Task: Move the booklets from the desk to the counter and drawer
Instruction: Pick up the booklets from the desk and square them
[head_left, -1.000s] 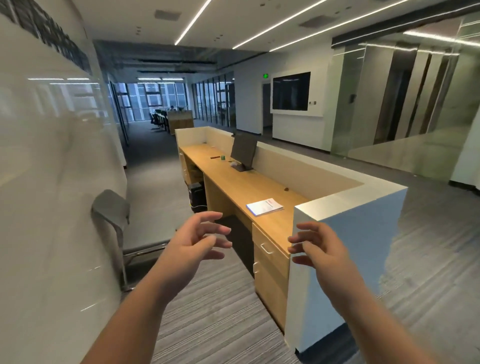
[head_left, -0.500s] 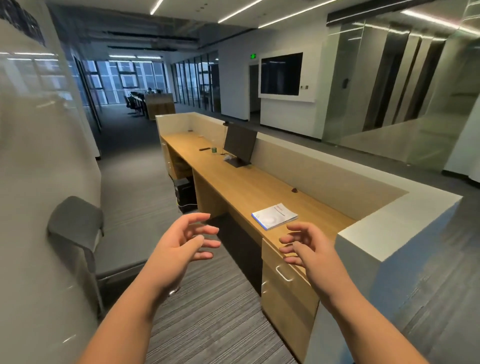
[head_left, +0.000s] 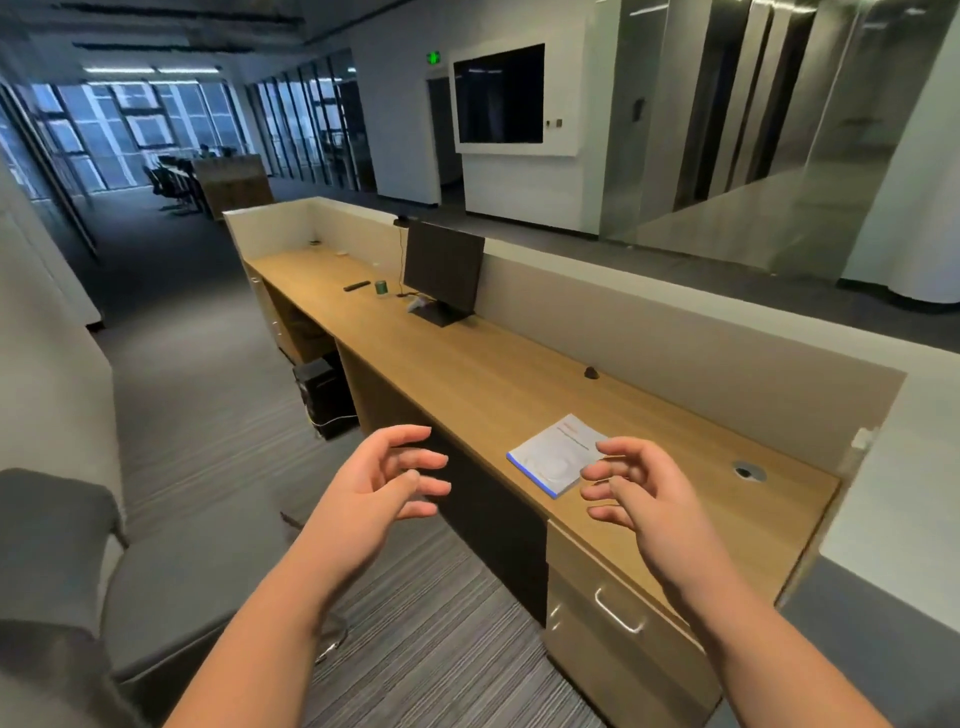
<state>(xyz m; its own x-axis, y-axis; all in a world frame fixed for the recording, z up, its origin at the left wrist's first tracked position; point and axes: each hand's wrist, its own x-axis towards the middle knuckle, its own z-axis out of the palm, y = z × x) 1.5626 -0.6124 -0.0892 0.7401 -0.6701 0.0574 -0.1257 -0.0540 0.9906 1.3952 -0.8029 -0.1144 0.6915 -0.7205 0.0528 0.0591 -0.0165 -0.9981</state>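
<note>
Worktop (head_left: 467, 374) mostly bare wood, wide open between monitor (head_left: 441, 270) and the near end. Booklets (head_left: 553, 457) lie flat near the front edge, clear wood to left, rear and front; right hand (head_left: 644, 493) hovers at their right corner, fingers spread, nothing held (touching or not, cannot tell). Left hand (head_left: 379, 488) out over the floor, off the worktop, empty, fingers spread. Rear blocked by the partition wall (head_left: 675, 332) along the whole length. Small dark object (head_left: 590, 372) near the wall, well apart from the booklets. Cable hole (head_left: 748, 472) to the right. Drawer handle (head_left: 615, 610) below the front edge, unobstructed. Grey chair (head_left: 156, 571) to the left; carpet aisle between it and the worktop open.
</note>
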